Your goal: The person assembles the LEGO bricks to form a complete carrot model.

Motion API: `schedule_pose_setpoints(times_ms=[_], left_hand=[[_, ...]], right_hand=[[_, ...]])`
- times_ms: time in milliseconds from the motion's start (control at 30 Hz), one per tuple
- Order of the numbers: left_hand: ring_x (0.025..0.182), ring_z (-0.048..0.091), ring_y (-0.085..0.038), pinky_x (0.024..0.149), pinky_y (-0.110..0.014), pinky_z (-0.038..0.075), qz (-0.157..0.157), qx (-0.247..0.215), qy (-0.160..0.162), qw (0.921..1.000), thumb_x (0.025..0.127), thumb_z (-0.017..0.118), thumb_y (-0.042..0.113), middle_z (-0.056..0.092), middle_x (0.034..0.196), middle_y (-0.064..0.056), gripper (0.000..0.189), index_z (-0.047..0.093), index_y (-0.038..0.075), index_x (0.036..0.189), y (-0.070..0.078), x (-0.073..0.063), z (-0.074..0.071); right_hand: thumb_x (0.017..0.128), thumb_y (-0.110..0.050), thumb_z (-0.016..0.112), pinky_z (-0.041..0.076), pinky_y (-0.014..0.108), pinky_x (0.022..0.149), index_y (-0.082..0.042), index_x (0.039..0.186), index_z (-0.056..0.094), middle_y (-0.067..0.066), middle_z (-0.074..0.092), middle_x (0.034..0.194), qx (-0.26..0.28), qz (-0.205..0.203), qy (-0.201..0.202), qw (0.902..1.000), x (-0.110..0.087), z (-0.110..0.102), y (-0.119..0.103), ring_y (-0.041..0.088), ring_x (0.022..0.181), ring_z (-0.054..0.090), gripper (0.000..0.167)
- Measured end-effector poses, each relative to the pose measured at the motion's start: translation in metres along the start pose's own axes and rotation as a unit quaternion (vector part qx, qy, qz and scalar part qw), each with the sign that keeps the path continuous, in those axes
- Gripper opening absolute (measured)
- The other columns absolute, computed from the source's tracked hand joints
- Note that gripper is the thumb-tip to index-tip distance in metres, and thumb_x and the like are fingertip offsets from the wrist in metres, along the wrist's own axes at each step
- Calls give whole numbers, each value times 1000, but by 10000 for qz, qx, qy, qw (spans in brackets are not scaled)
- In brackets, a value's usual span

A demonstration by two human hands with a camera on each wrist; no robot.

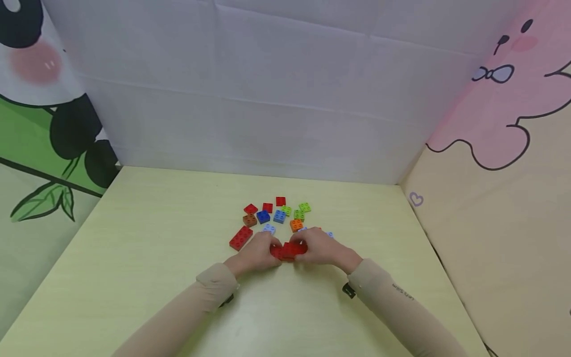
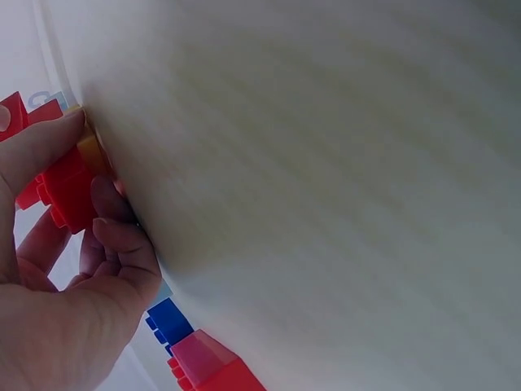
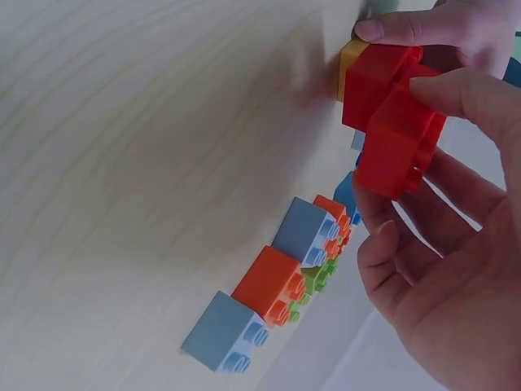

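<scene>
My left hand [image 1: 258, 252] grips a red building brick [image 2: 69, 189] with a yellow brick [image 3: 350, 69] against its underside. The thumb lies along the yellow one in the left wrist view. From the other side my right hand [image 1: 318, 246] pinches a second red brick [image 3: 395, 145] between thumb and fingers. This brick overlaps the left hand's red brick [image 3: 377, 80] and sits on or against it; whether the studs are pressed together I cannot tell. Both hands are close together low over the table, partly covering the bricks.
Beyond the hands lie several loose bricks: a long red one [image 1: 241, 238], a brown one [image 1: 250, 220], a dark blue one [image 1: 263, 216], an orange one [image 1: 296, 225] and a green one [image 1: 299, 215]. Light blue bricks [image 3: 218, 330] stand near the right hand. A white wall [image 1: 258, 129] borders the table's back.
</scene>
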State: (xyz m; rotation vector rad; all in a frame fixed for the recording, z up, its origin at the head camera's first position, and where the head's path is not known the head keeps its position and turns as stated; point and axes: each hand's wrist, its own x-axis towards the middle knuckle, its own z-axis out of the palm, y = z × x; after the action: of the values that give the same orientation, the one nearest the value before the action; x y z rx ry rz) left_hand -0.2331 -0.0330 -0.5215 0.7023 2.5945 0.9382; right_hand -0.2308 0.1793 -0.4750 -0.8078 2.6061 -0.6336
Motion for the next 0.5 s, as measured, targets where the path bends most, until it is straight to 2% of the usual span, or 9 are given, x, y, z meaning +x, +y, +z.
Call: schedule_pose_setpoints(times_ms=[300, 500], left_hand=[[87, 50, -16, 72, -31, 46, -45, -103, 48, 9999, 75, 81, 21, 60, 92, 5, 33, 71, 7, 103, 1, 0, 0], [86, 51, -16, 73, -30, 46, 31, -45, 61, 10000, 74, 81, 21, 61, 91, 5, 34, 71, 6, 103, 2, 1, 0]], right_hand=[[79, -25, 79, 47, 23, 71, -18, 115, 67, -10, 62, 101, -316, -147, 31, 9994, 1, 1, -1, 11, 90, 53, 39], [79, -29, 79, 47, 24, 70, -16, 111, 67, -10, 61, 95, -433, -132, 110, 9989, 1, 4, -3, 11, 85, 53, 36]])
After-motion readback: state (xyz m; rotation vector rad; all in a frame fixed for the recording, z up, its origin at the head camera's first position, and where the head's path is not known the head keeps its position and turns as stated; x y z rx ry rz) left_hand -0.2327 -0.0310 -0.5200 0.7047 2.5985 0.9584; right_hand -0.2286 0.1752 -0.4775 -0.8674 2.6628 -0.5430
